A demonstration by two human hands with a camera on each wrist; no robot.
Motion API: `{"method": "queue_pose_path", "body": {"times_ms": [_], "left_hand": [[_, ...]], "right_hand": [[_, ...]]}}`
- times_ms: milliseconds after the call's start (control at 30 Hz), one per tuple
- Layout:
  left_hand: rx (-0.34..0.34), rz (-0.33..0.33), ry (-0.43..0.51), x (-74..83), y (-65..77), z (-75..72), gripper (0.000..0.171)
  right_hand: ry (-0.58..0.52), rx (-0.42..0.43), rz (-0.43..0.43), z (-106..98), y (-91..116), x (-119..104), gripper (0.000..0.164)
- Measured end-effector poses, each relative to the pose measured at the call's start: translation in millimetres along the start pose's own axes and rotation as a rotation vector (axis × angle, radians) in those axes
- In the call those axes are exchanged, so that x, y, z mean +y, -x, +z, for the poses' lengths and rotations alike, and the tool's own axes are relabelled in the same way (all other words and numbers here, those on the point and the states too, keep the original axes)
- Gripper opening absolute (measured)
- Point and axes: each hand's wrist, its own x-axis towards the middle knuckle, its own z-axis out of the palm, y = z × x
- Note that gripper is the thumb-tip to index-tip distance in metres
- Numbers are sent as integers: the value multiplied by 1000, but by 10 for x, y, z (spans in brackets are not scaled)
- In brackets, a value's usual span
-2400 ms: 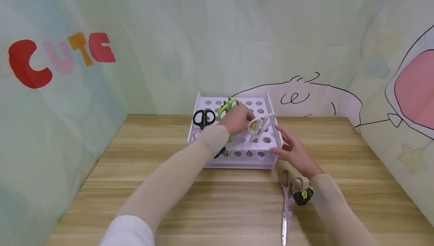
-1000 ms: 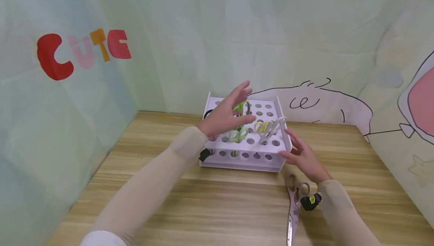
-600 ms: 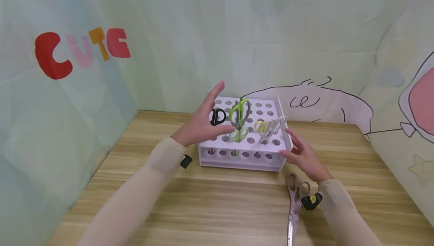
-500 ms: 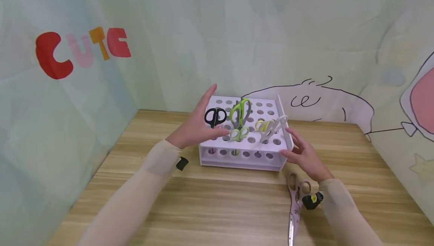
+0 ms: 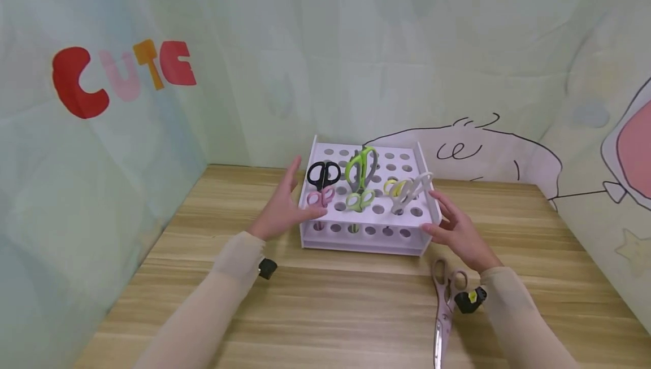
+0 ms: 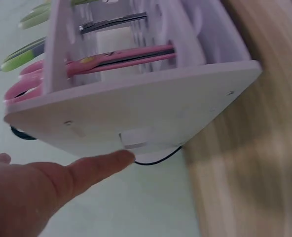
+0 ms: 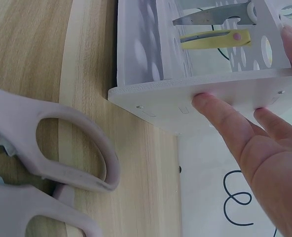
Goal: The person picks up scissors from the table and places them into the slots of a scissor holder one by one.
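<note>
In the head view, a white two-tier rack [image 5: 381, 216] with round holes holds several pairs of scissors upright: black scissors [image 5: 323, 172], pink scissors [image 5: 325, 195], green-and-grey scissors [image 5: 362, 166], light-green scissors [image 5: 360, 202], yellow scissors [image 5: 389, 187] and white scissors [image 5: 409, 192]. My left hand [image 5: 278, 211] is spread beside the rack's left panel [image 6: 151, 106], its thumb near the front corner. My right hand [image 5: 460, 234] touches the right panel [image 7: 170, 101] with extended fingers [image 7: 220, 111], thumb toward the front edge. Dusty-pink scissors [image 5: 443, 307] lie on the table in front of that hand.
The wooden table [image 5: 346, 312] ends at a printed cloth backdrop [image 5: 244, 75] behind the rack and at both sides. A small black wrist camera [image 5: 470, 299] hangs at my right sleeve, over the loose scissors; another black one [image 5: 267, 268] is at my left sleeve.
My left hand has left the green-and-grey scissors, opened, and moved left and down to the rack's left side. The right hand stays at the right panel. The head view has shifted slightly.
</note>
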Motion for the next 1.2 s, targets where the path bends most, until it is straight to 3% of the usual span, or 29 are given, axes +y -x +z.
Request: {"method": "queue_pose_path", "body": {"times_ms": [133,400,667,933,1200], "left_hand": [[-18,-50,38,-131,23,97,121],[-35,-24,196,-287,-5,262,107],[26,-56,155,-297,-23,330,97],[68,-69,55,-304,-18,320,93],[62,-54,58,-314,-39,238,94]], "right_hand": [[-8,-2,13,-6,54,24,82],[14,10,20,-51,89,42,82],[28,9,21,-75,92,9,86],[142,-1,31,-124,150,10,105],[351,47,138,-187,251,-10,78]]}}
